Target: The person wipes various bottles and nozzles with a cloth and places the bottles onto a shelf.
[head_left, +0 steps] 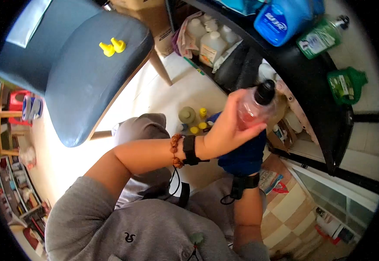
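While the left hand (221, 135) clasps the clear, black-topped plastic bottle (255, 109), slickness could drop it; navy fabric (242, 160) beneath hides right fingers.

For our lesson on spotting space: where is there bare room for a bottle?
Free: the chair seat beside the two yellow nozzles; the pale floor between the chair leg and the yellow items. Crowded: around the bottles under the black table.

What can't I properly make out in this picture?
In the head view:
- Right hand: covered by blue cloth, so its grip can't be told.
- Base of the pink bottle: hidden by its own body and the left hand.
- Teal packet: cut off by the top edge.
- Small print on the green pump bottle: too small and blurred.
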`<state>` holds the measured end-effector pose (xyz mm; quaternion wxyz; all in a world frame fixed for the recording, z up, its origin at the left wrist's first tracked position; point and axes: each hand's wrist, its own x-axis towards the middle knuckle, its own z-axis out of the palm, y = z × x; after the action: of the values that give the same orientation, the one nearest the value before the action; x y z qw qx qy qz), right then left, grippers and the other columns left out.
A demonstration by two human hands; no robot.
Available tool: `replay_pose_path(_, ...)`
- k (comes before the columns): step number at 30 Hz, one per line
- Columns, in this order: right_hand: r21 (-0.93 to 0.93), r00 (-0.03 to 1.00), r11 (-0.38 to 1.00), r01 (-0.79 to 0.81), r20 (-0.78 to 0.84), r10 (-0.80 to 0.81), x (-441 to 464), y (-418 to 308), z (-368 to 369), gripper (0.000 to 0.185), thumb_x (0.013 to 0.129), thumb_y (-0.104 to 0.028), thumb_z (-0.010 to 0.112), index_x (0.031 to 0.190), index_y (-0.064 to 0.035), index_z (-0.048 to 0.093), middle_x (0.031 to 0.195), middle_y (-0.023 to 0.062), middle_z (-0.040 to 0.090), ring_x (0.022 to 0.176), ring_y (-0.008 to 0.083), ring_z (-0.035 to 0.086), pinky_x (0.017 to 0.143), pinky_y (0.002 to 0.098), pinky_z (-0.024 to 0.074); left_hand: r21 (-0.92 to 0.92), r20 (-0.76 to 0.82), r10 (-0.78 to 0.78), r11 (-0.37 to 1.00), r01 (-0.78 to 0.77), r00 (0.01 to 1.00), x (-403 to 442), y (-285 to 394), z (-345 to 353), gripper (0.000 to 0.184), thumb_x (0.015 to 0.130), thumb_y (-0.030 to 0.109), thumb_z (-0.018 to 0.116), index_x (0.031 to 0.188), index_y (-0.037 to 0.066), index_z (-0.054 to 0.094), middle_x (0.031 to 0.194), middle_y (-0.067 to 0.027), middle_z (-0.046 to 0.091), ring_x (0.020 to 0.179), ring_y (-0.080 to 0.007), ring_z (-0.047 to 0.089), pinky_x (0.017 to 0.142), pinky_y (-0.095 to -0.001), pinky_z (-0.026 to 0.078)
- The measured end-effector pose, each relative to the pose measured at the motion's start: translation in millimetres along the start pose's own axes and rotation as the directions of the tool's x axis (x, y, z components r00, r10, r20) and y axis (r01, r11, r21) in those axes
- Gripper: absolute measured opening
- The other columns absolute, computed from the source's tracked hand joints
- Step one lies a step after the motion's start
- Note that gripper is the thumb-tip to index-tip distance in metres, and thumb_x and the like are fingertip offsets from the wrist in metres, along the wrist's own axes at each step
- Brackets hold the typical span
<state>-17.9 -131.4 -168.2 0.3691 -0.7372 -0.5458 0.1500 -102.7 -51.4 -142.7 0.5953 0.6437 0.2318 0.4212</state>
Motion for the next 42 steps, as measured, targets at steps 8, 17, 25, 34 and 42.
replay_pose_path(8,-0.452,0.971,0.873,0.184,0.219,-0.091,-10.1,12.0,-16.5,0.050,0.080,-0.018,0.063,0.128,-0.0075,0.050,0.127,0.0142,0.053,0.118,0.0281,0.049,0.099,0.0430,0.0371,0.064,0.141,0.189,0.978,-0.200,0.972,4.5,-12.2,-11.8,0.081,0.074,0.017,0.080,0.135,0.003,0.028,0.124,-0.0153,0.049,0.114,-0.0264,0.052,0.095,-0.0363,0.042)
replay_pose_path(17,-0.596,0.965,0.769,0.229,0.245,-0.098,-15.9,22.3,-14.1,0.053,0.081,-0.021,0.062,0.131,-0.0089,0.048,0.132,0.0142,0.051,0.122,0.0288,0.047,0.103,0.0453,0.0341,-0.066,0.178,0.174,0.984,-0.165,0.969,1.4,-24.9,-13.1,0.077,0.074,0.015,0.079,0.134,0.004,0.034,0.129,-0.0136,0.048,0.122,-0.0249,0.047,0.103,-0.0367,0.037)
replay_pose_path(25,-0.499,0.972,0.846,0.191,0.214,-0.093,-7.4,19.0,-7.4,0.046,0.080,-0.021,0.063,0.123,-0.0075,0.053,0.128,0.0142,0.054,0.118,0.0294,0.050,0.100,0.0441,0.0374,-0.036,0.170,0.170,0.985,-0.166,0.971,9.5,-17.5,-24.0,0.073,0.076,0.014,0.077,0.134,0.002,0.035,0.123,-0.0167,0.050,0.115,-0.0292,0.052,0.097,-0.0356,0.042)
replay_pose_path(34,-0.482,0.952,0.846,0.229,0.293,-0.090,0.7,17.4,-23.9,0.039,0.078,-0.021,0.065,0.114,-0.0060,0.059,0.123,0.0142,0.057,0.113,0.0300,0.053,0.096,0.0428,0.0410,-0.070,0.039,0.077,0.995,-0.074,0.996,15.6,-7.9,-24.5,0.073,0.074,0.016,0.078,0.133,0.002,0.036,0.124,-0.0182,0.050,0.115,-0.0318,0.053,0.095,-0.0350,0.044)
replay_pose_path(42,-0.302,0.966,0.953,0.036,0.255,0.044,-25.6,30.4,-59.2,0.033,0.076,-0.017,0.067,0.106,-0.0046,0.064,0.114,0.0144,0.061,0.104,0.0300,0.059,0.090,0.0398,0.0460,0.057,0.124,0.167,0.983,-0.175,0.978,11.6,-20.8,-26.6,0.079,0.073,0.010,0.081,0.134,0.002,0.031,0.125,-0.0128,0.051,0.109,-0.0160,0.054,0.090,-0.0290,0.046)
